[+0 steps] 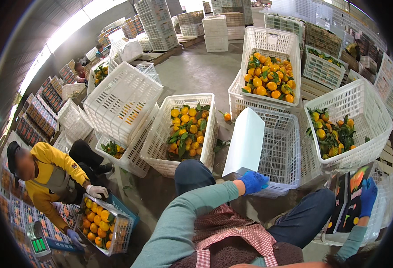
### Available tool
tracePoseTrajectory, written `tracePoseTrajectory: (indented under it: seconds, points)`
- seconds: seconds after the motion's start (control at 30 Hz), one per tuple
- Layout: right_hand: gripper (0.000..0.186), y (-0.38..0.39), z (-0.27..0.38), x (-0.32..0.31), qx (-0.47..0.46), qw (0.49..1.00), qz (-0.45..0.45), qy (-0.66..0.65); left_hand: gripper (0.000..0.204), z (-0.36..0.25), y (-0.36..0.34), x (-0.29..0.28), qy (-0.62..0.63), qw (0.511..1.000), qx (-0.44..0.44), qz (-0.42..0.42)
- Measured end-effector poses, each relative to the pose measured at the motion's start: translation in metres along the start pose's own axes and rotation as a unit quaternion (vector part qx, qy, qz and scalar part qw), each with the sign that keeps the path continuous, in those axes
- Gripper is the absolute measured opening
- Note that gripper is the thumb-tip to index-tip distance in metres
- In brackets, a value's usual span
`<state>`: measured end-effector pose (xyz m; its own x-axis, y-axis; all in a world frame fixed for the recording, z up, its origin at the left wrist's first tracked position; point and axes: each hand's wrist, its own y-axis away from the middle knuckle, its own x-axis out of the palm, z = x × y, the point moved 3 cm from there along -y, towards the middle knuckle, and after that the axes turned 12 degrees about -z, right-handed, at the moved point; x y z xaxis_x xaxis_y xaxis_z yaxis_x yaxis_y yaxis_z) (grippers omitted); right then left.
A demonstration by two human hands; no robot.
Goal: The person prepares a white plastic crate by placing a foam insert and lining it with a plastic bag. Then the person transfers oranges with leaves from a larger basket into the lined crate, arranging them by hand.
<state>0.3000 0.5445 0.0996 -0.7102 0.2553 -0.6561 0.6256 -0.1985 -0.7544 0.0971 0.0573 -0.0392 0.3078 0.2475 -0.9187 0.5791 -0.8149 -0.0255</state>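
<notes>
My left hand [252,182], in a blue glove, is closed at the near rim of a clear plastic crate [280,147]; a pale white sheet [245,138] leans inside that crate's left side. My right hand [367,198], also blue-gloved, grips black printed cardboard [343,201] at the lower right, lying in another pale crate [386,201]. Just beyond, a white crate [379,125] holds leafy oranges [330,134].
Crates of oranges stand ahead [178,165] and behind [271,35]; stacked white crates [116,98] are at left. A co-worker in yellow [49,174] handles an orange-filled crate [99,223] beside a scale [38,239]. Two more people [79,71] work farther back.
</notes>
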Motion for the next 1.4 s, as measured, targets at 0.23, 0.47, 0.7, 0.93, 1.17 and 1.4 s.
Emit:
tracePoseTrajectory:
  seconds: [0.23,0.47,0.7,0.93,1.17,1.4]
  points:
    - [0.019,-0.086,0.198,-0.121,0.036,0.966,-0.034,-0.254,0.055,0.016,0.019,-0.009,0.022,0.995,-0.079,0.057]
    - [0.017,-0.147,0.299,-0.136,-0.144,0.900,-0.008,-0.411,0.119,0.024,0.010,-0.142,0.316,0.862,0.020,-0.396]
    - [0.017,-0.168,0.332,-0.075,-0.099,0.819,0.009,-0.566,0.125,0.025,0.034,-0.257,0.309,0.896,0.028,-0.317]
    - [0.020,-0.169,0.337,0.040,0.040,0.824,0.031,-0.565,0.030,0.020,0.058,-0.253,0.333,0.894,-0.266,-0.134]
    - [0.048,-0.113,0.336,0.108,0.138,0.738,0.265,-0.605,0.026,0.041,0.020,-0.263,0.211,0.911,-0.280,-0.215]
    - [0.079,-0.082,0.377,0.089,0.116,0.554,0.424,-0.707,0.029,0.010,-0.135,-0.191,0.104,0.959,-0.161,-0.209]
